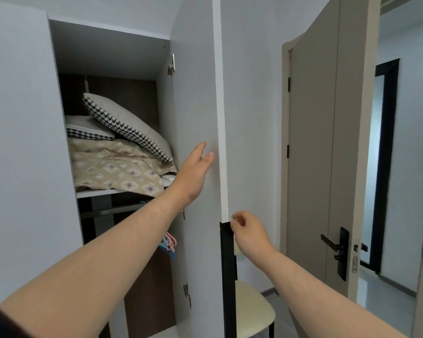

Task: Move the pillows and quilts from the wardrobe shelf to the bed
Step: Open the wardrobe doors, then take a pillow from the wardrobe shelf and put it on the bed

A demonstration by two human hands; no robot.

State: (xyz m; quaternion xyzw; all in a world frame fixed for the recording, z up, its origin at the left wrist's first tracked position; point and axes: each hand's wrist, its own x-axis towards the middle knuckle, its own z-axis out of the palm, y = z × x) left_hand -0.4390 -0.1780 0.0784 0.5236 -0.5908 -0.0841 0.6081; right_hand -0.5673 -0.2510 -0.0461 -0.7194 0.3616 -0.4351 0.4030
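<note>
Head: left hand (pixel 195 168) touches door (pixel 200 93); right hand (pixel 249 234) pinches handle (pixel 228 264).

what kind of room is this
Probably a bedroom: an open wardrobe holds pillows and a folded quilt on its shelf, clothes hangers hang below, and a room door stands open beside it.

Quilt (pixel 112 169) lay on wardrobe shelf (pixel 95 192). Flat pillow (pixel 88 130) sat on it at left, tilted pillow (pixel 130 125) leaned over that, right. Hangers (pixel 168 243) hung below shelf. Open wardrobe door (pixel 198 93) stood right of shelf, left hand (pixel 193 172) flat on its inner face, right hand (pixel 249 232) pinching its edge handle (pixel 228 264). Chair (pixel 252 311) stood right of that door, room door (pixel 313 142) far right.
</note>
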